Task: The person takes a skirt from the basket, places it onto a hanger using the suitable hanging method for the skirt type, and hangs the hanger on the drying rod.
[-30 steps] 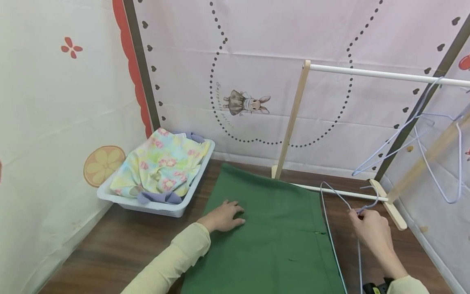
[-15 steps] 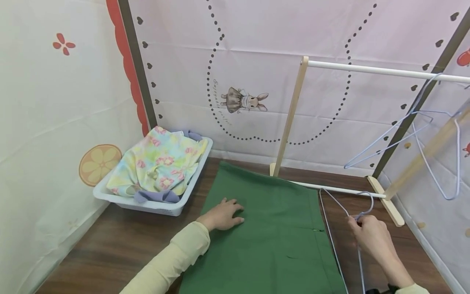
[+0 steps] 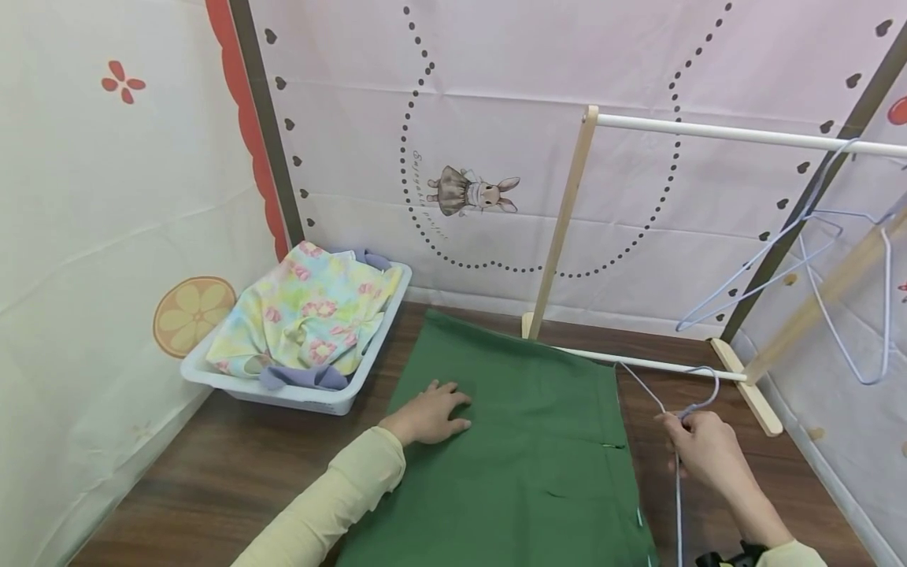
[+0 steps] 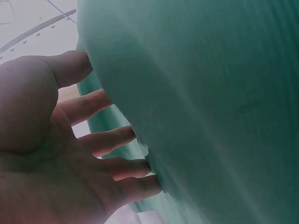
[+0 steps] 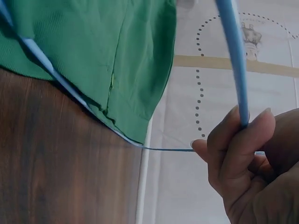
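Note:
A green cloth garment (image 3: 510, 425) lies flat on the wooden table, with a short slit and a seam near its right edge. My left hand (image 3: 427, 413) rests on its left part, fingers spread; the left wrist view shows the fingertips (image 4: 124, 133) touching the cloth. With thumb and fingers, my right hand (image 3: 708, 449) pinches a light blue wire clothes hanger (image 3: 678, 504) just below its hook. The hanger's left side meets the garment's right edge, where cloth hides part of the wire. In the right wrist view, a stretch of hanger wire (image 5: 70, 88) runs along the cloth.
A white basket (image 3: 283, 398) at the left holds a floral cloth (image 3: 312, 307) and a purple cloth (image 3: 305, 378). A rack with a white top rail (image 3: 708, 130) stands at back right, with blue hangers (image 3: 765, 260) hanging from it. Patterned sheets form the walls.
My right hand has moved left with the hanger, and the hanger's left wire, earlier visible beside the garment, is now mostly hidden at its edge. My left hand has stayed in place.

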`<action>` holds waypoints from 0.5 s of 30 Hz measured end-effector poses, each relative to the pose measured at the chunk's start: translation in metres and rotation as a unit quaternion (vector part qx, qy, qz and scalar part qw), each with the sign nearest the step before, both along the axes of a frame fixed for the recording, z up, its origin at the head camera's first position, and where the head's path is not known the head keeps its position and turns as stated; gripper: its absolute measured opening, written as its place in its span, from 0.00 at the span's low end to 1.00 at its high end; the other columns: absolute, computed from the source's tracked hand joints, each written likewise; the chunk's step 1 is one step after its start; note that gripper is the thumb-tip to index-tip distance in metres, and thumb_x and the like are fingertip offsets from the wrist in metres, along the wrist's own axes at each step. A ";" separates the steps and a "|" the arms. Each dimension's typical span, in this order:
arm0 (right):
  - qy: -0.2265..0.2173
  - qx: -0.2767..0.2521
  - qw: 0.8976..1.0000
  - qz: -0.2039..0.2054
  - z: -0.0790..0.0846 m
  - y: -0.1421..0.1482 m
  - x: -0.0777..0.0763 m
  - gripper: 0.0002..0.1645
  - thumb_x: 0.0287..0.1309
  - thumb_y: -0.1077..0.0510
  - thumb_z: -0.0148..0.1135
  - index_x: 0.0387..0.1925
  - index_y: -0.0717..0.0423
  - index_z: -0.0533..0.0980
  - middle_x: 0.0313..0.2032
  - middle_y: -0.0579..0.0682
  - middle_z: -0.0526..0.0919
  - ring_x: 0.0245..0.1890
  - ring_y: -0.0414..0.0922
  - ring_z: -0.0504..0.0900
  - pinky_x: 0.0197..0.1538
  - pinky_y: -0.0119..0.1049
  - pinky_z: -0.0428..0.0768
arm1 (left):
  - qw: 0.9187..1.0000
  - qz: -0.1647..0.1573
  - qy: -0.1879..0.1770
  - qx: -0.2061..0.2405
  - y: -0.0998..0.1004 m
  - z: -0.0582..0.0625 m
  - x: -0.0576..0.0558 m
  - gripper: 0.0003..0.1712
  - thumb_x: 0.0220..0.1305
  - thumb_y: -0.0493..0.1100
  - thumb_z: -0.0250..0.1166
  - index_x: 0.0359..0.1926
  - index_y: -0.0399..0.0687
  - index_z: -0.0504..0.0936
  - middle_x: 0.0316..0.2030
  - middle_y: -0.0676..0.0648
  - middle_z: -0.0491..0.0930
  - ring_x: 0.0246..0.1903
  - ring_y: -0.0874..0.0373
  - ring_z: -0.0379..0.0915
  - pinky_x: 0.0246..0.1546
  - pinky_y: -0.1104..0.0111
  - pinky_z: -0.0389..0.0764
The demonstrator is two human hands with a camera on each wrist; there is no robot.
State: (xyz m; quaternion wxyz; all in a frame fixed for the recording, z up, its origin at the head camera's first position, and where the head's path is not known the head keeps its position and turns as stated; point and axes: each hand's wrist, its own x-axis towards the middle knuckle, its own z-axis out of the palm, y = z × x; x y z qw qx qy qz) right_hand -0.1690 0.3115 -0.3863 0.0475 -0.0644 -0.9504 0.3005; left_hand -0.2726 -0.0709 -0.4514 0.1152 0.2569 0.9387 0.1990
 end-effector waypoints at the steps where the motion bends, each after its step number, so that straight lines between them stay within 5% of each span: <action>1: -0.004 -0.004 1.000 -0.001 0.000 0.001 0.000 0.27 0.72 0.53 0.44 0.18 0.59 0.76 0.11 0.46 0.77 0.13 0.46 0.78 0.19 0.35 0.75 | 1.000 -0.002 0.003 -0.002 0.000 0.000 0.000 0.27 0.69 0.54 0.60 0.64 0.50 0.73 0.70 0.37 0.58 0.70 0.32 0.43 0.64 0.40 0.55; 15: -0.049 0.002 0.998 0.027 0.012 0.010 0.008 0.29 0.73 0.52 0.41 0.18 0.55 0.76 0.12 0.46 0.77 0.13 0.46 0.76 0.20 0.36 0.71 | 1.000 -0.013 0.012 -0.017 0.001 -0.001 0.001 0.27 0.66 0.53 0.63 0.63 0.50 0.75 0.70 0.37 0.57 0.69 0.29 0.43 0.62 0.37 0.56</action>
